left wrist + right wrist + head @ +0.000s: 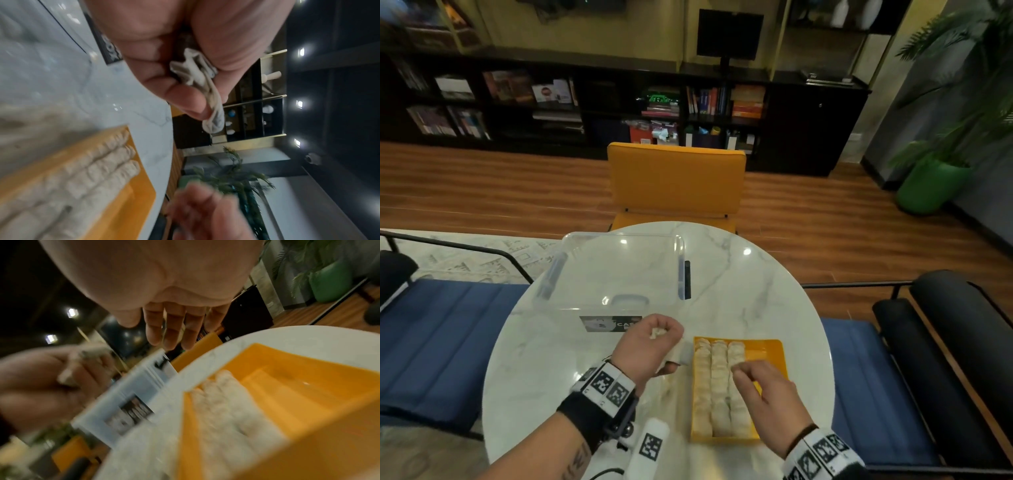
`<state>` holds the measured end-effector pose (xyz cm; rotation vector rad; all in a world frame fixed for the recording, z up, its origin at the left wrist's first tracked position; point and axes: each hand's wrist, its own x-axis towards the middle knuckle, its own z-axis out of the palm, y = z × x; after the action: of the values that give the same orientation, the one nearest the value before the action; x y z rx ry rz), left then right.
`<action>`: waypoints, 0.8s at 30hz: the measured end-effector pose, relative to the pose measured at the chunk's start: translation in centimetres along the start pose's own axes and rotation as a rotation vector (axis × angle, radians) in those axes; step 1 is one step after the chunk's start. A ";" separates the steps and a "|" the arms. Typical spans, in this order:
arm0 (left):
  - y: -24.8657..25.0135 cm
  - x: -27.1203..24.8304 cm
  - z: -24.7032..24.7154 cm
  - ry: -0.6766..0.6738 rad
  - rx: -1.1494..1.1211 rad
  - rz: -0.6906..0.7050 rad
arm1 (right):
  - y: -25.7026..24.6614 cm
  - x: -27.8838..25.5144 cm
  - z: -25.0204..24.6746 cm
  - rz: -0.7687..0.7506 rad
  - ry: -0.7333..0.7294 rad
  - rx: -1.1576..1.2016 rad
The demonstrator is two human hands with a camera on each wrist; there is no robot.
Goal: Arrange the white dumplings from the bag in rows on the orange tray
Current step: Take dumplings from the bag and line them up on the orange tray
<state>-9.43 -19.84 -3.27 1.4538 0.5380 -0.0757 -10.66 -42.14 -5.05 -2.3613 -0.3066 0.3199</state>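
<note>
The orange tray (770,346) lies on the table's right side, holding three long rows of white dumplings (719,387); its right strip is bare. My left hand (657,333) is raised just left of the tray's far corner and grips the crumpled whitish bag (197,74), whose loose end hangs below the fist (677,354). My right hand (743,371) hovers over the third row with relaxed fingers (170,332) and holds nothing. In the left wrist view the tray (141,186) and dumplings (98,170) appear blurred, as do the tray (287,386) and dumplings (226,402) in the right wrist view.
A clear plastic lidded box (616,274) stands on the round white marble table (756,291) behind my left hand, a slim black object (687,279) at its right side. An orange chair (674,181) faces me; blue seats flank the table.
</note>
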 end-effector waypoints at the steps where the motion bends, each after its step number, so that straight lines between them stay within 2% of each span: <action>1: 0.4 -0.2 1.0 -0.034 -0.003 0.007 | -1.4 0.4 -0.9 -0.025 0.060 0.129; 2: 0.7 -0.4 1.9 -0.070 -0.007 0.019 | -2.6 0.9 -1.7 -0.032 0.088 0.242; 4: 1.4 -0.9 3.6 -0.138 -0.037 0.043 | -4.5 1.8 -2.8 0.010 0.049 0.406; 7: 2.3 -1.3 5.1 -0.160 -0.064 0.046 | -5.2 2.9 -3.3 0.067 -0.002 0.494; 12: 2.5 -0.7 5.3 -0.166 -0.263 -0.077 | -4.3 3.3 -4.1 0.125 0.181 0.674; 14: 2.1 -0.7 5.2 -0.210 -0.218 -0.060 | -4.2 3.4 -4.2 0.159 0.238 0.778; 20: 1.5 0.4 6.2 -0.230 0.065 0.087 | -3.1 3.5 -3.3 0.202 0.181 0.776; 24: 1.1 0.5 6.2 -0.257 0.090 0.133 | -1.9 3.2 -3.1 0.165 0.108 0.715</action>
<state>-6.72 -25.50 -2.33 1.5365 0.2301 -0.1800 -6.89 -41.80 -1.99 -1.6887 0.0575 0.3129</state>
